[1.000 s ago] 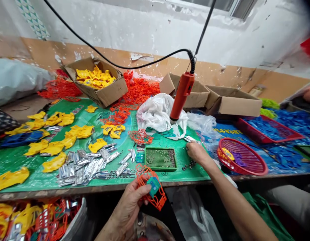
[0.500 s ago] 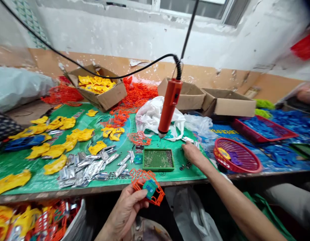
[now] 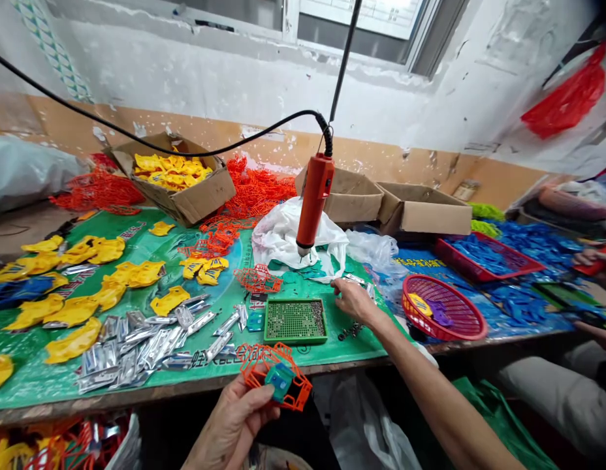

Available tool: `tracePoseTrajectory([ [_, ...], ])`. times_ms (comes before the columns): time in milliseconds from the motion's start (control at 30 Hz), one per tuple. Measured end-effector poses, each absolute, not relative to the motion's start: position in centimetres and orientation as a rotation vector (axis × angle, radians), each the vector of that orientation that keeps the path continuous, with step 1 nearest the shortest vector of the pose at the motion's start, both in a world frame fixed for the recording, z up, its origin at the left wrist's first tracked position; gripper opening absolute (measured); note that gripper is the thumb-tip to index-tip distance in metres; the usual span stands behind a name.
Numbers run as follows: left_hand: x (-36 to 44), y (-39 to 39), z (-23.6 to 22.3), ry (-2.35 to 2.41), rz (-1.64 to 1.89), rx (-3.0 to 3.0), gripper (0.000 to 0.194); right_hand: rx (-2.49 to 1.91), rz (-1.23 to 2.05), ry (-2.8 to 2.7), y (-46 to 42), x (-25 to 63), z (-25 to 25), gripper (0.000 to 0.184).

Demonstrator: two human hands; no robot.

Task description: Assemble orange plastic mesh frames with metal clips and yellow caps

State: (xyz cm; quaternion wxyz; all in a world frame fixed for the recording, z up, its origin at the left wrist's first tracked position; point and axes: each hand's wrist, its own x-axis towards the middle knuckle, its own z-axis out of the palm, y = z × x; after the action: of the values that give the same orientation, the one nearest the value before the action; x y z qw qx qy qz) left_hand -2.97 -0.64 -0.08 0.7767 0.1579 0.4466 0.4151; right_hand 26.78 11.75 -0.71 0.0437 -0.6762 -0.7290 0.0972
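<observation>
My left hand (image 3: 234,421) is closed on an orange lattice frame (image 3: 276,372) with a teal block set in it, held below the table's front edge. My right hand (image 3: 352,299) reaches over the green mat, its fingers curled around small silver pieces beside a white plastic bag (image 3: 288,235). A green screw tray (image 3: 296,320) lies just left of that hand. An orange electric screwdriver (image 3: 313,202) hangs on a black cord above the tray.
Yellow parts (image 3: 72,310) and silver parts (image 3: 151,339) cover the mat's left side. A cardboard box (image 3: 178,179) of yellow parts and orange frames (image 3: 256,189) sit at the back. A red basket (image 3: 443,307) stands right. Another person's hand (image 3: 590,258) shows at far right.
The view has tilted up and shifted, so everything sits lower and further left. My left hand lowered the orange frame slightly. My right hand stays at the silver pieces.
</observation>
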Motion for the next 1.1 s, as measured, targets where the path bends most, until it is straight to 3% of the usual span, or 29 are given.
tracePoseTrajectory([
  [733,-2.0,0.0,0.3,0.964,0.947,0.283,0.022,-2.164,0.585,-2.160,11.9,29.7,-0.3,0.028],
  [900,-2.6,0.1,-0.1,0.877,0.920,0.342,0.021,-2.072,0.570,-1.982,9.8,27.9,0.7,0.007],
  [1033,-2.8,0.1,-0.6,0.828,0.937,0.391,0.017,-1.818,0.833,-1.861,6.8,24.7,2.2,0.012],
  [1100,-2.8,0.2,-0.7,0.817,0.954,0.404,0.018,-1.516,1.207,-1.651,5.3,22.2,3.0,0.018],
])
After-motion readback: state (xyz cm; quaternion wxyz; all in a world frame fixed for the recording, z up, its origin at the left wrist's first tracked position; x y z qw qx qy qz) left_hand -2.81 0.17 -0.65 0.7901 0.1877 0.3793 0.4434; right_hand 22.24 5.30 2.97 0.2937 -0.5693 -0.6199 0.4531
